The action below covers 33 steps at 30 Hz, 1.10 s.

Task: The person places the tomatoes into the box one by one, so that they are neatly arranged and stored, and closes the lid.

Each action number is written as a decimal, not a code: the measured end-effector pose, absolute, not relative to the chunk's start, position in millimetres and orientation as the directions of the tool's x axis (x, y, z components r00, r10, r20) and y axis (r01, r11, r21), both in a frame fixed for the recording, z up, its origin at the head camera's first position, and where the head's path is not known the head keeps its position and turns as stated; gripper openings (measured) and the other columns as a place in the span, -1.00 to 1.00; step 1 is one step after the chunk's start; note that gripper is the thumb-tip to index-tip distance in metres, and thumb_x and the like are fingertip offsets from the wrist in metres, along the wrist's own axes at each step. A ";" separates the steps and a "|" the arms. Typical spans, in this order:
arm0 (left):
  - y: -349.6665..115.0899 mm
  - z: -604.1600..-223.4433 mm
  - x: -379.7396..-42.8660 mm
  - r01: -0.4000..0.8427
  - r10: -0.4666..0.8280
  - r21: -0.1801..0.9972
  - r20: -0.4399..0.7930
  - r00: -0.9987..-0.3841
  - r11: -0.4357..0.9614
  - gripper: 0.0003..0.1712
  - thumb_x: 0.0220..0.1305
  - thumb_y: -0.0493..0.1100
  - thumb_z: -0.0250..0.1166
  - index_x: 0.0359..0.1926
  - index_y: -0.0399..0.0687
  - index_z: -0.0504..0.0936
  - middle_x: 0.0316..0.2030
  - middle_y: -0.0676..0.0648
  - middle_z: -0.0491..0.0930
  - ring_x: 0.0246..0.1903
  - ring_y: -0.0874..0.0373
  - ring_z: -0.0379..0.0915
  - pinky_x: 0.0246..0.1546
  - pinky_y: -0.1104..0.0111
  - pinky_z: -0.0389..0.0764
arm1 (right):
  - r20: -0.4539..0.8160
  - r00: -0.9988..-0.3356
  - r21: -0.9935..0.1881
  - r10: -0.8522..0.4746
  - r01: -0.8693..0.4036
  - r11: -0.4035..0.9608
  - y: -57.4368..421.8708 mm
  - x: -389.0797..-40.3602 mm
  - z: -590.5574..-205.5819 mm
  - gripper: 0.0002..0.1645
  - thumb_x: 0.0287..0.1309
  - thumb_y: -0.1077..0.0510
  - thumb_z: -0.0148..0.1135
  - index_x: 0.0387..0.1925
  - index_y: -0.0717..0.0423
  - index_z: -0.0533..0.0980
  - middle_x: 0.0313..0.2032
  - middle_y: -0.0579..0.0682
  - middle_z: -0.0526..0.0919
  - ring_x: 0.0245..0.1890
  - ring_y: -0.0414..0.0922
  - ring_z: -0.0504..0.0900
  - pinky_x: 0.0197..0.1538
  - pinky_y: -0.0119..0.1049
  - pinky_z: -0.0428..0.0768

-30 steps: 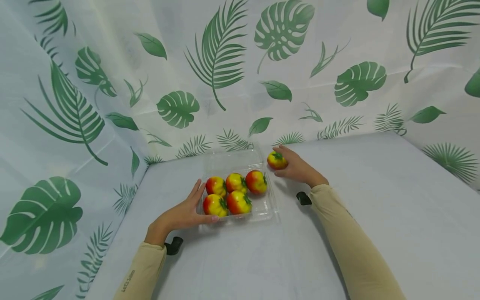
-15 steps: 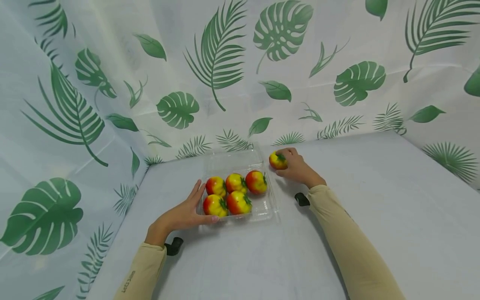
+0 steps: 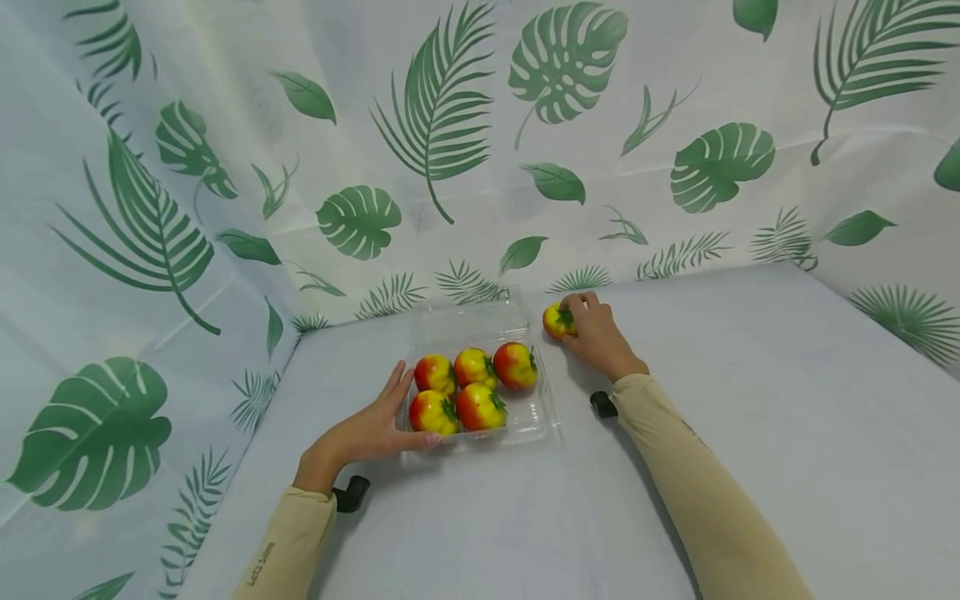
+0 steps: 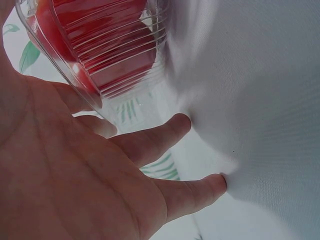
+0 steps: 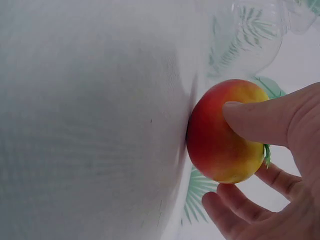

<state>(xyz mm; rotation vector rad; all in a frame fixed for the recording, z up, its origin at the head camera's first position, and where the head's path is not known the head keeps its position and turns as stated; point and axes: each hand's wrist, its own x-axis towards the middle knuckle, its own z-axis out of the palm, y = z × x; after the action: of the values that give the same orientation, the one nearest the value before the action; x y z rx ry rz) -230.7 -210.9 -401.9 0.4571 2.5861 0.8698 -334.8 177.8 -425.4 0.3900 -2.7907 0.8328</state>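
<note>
A clear plastic clamshell box [image 3: 528, 425] lies with its lid [image 3: 468, 321] folded back, holding several red-and-yellow persimmon-like fruits [image 3: 480, 407] in two rows. Its front right compartment shows no fruit. My left hand [image 3: 367, 429] spreads around the box's left front corner, thumb along the front wall and fingers at the left side. Straight fingers [image 4: 200, 195] of that hand reach down to the cloth in the left wrist view. Right of the lid, my right hand [image 3: 600, 333] grips another such fruit [image 5: 220, 135] between thumb and fingers, close against the tabletop, its green leafy top partly covered.
White cloth [image 3: 480, 533] covers the table. A leaf-printed curtain [image 3: 465, 125] rises along the back and both sides. Dark wrist-camera pieces [image 3: 602, 406] stick out below each wrist.
My right hand has shifted slightly and turned, its fingers now farther over the top of the fruit. The fruit has barely moved. My left hand and the box hold still.
</note>
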 end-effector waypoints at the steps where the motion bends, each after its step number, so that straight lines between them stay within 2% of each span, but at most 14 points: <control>1: -210.7 -402.0 -231.0 0.183 0.412 0.626 -0.243 -0.878 0.758 0.50 0.22 0.47 0.46 0.76 -0.02 -0.30 0.71 -0.08 -0.55 0.67 -0.25 -0.27 0.55 -0.22 0.04 | 0.272 -0.944 -0.504 -0.189 -0.307 0.808 178.5 -335.0 -425.6 -0.46 0.35 0.38 0.33 0.27 0.28 0.35 0.34 0.44 0.25 0.21 0.47 0.34 0.34 0.35 0.43; 6: -210.0 -401.9 -231.6 0.178 0.404 0.615 -0.249 -0.880 0.768 0.50 0.20 0.48 0.46 0.76 -0.02 -0.30 0.72 -0.09 -0.54 0.66 -0.25 -0.25 0.54 -0.24 0.06 | 0.259 -0.945 -0.520 -0.198 -0.309 0.796 180.2 -337.0 -424.7 -0.49 0.36 0.42 0.28 0.25 0.30 0.34 0.36 0.45 0.24 0.23 0.47 0.34 0.36 0.35 0.40; 12: -210.0 -400.3 -230.8 0.175 0.404 0.622 -0.248 -0.880 0.763 0.50 0.21 0.48 0.46 0.76 -0.02 -0.30 0.71 -0.08 -0.54 0.67 -0.24 -0.27 0.54 -0.23 0.05 | 0.208 -0.958 -0.545 -0.199 -0.283 0.789 179.3 -339.4 -425.1 -0.44 0.41 0.30 0.38 0.28 0.27 0.30 0.42 0.39 0.22 0.29 0.41 0.29 0.44 0.30 0.35; 21: -209.4 -399.6 -228.9 0.177 0.407 0.624 -0.247 -0.879 0.761 0.49 0.22 0.48 0.45 0.76 -0.02 -0.30 0.71 -0.08 -0.54 0.67 -0.23 -0.27 0.56 -0.21 0.03 | 0.245 -0.944 -0.542 -0.223 -0.324 0.775 180.0 -340.3 -425.7 -0.47 0.39 0.30 0.40 0.19 0.31 0.30 0.21 0.35 0.44 0.17 0.38 0.41 0.37 0.25 0.39; 24: -209.3 -399.4 -228.9 0.173 0.405 0.625 -0.250 -0.880 0.761 0.49 0.22 0.48 0.45 0.76 -0.02 -0.30 0.71 -0.08 -0.54 0.67 -0.23 -0.27 0.55 -0.21 0.03 | 0.231 -0.947 -0.536 -0.222 -0.314 0.783 179.6 -340.6 -424.4 -0.43 0.38 0.31 0.41 0.24 0.32 0.29 0.24 0.36 0.43 0.17 0.36 0.43 0.40 0.26 0.39; 28: -209.1 -398.8 -229.0 0.165 0.399 0.625 -0.255 -0.881 0.763 0.49 0.22 0.46 0.46 0.76 -0.02 -0.29 0.71 -0.09 -0.54 0.67 -0.24 -0.27 0.55 -0.23 0.04 | 0.206 -0.955 -0.529 -0.213 -0.292 0.797 178.9 -341.6 -424.5 -0.27 0.39 0.30 0.41 0.42 0.33 0.25 0.38 0.38 0.35 0.26 0.36 0.39 0.46 0.26 0.34; 33: -208.9 -398.5 -229.1 0.161 0.396 0.626 -0.257 -0.881 0.763 0.49 0.22 0.45 0.46 0.76 -0.02 -0.29 0.71 -0.09 -0.54 0.67 -0.24 -0.27 0.54 -0.24 0.04 | 0.182 -0.960 -0.515 -0.211 -0.276 0.812 178.7 -342.7 -425.5 -0.19 0.40 0.27 0.40 0.55 0.24 0.24 0.47 0.40 0.22 0.33 0.41 0.32 0.46 0.32 0.33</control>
<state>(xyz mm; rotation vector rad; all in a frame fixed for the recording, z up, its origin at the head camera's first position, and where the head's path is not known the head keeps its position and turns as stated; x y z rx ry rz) -229.1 -208.9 -398.5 0.4252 2.5831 0.8677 -342.7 178.7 -425.5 0.3884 -2.8784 0.8449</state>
